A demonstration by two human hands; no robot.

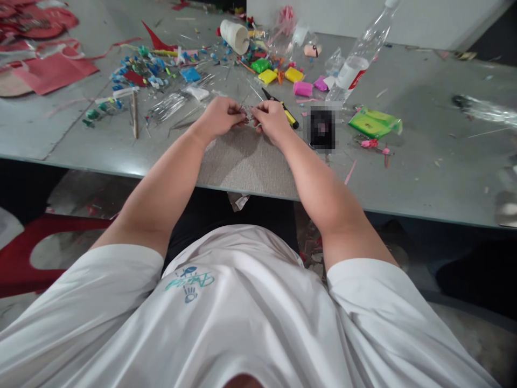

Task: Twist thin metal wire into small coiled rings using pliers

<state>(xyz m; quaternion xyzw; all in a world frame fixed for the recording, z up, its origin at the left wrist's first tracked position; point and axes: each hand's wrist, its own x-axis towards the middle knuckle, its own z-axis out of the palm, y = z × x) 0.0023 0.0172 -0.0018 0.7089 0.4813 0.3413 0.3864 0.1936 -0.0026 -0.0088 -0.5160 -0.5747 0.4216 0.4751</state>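
Note:
Above a grey textured mat at the table's front edge, my two hands come close together. My left hand is closed in a pinch, thumb against forefinger. Opposite it, my right hand pinches too, its fingertips a small gap away. Something small and thin shows between the fingertips, too fine to name. Black-and-yellow pliers lie beside and partly behind my right hand. Left of my left hand are a bundle of thin clear-wrapped sticks or wires and a white packet.
A clear plastic bottle stands behind a blurred-out dark object. A green packet lies to the right. Coloured clay packs, a tipped white cup, small blue-green pieces and red fabric cover the back and left.

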